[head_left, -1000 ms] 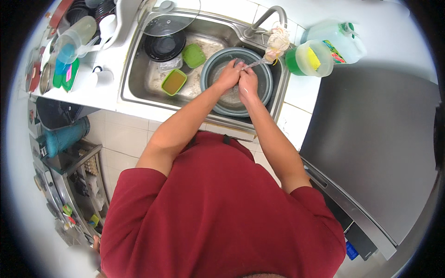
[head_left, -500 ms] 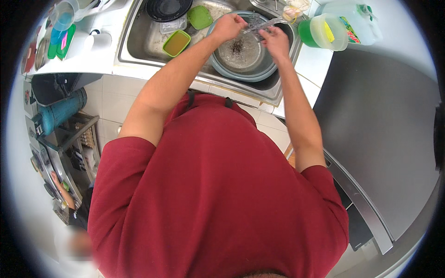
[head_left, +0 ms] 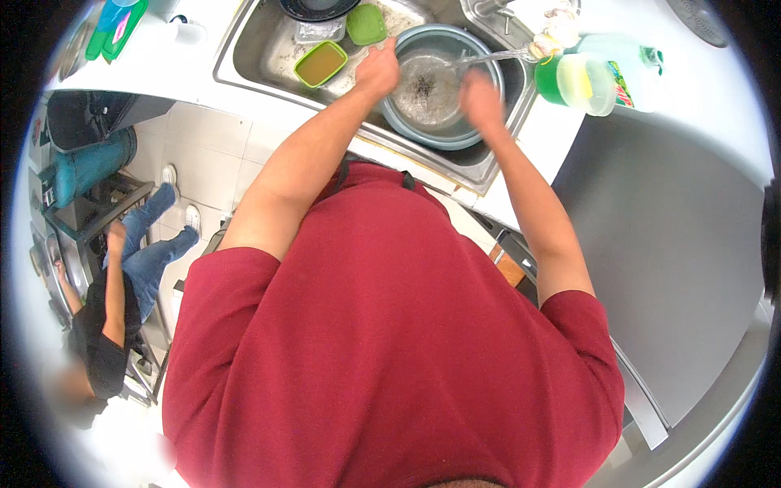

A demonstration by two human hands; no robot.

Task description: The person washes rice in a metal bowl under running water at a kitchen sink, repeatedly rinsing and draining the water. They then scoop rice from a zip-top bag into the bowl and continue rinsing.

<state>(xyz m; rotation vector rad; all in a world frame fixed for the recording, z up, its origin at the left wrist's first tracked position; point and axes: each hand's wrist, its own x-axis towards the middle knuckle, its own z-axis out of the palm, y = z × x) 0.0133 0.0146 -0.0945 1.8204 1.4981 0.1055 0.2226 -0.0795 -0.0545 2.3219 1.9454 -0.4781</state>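
Observation:
A round grey-blue basin (head_left: 443,143) stands in the right part of the steel sink. It holds cloudy water (head_left: 423,114) with a dark clump of small bits (head_left: 421,86) in the middle. At the basin's left rim is my left hand (head_left: 377,71), its fingers curled over the edge. My right hand (head_left: 482,99) hovers over the basin's right side, smeared by motion, so its fingers and anything in them cannot be made out. Just above it, a clear shiny streak (head_left: 496,56) slants into the basin from the right, apparently running water.
Left in the sink (head_left: 244,53) sit a green-rimmed tub (head_left: 320,64) of brownish liquid, a green lid (head_left: 366,24) and a black round dish (head_left: 313,6). A green-and-clear container (head_left: 573,84) and a large clear jug (head_left: 634,61) stand at right. Another person (head_left: 106,301) is at far left.
My hands have moved apart; the clear plastic piece between them no longer shows there. The left hand has come to the basin's left rim. More of the other person is in view.

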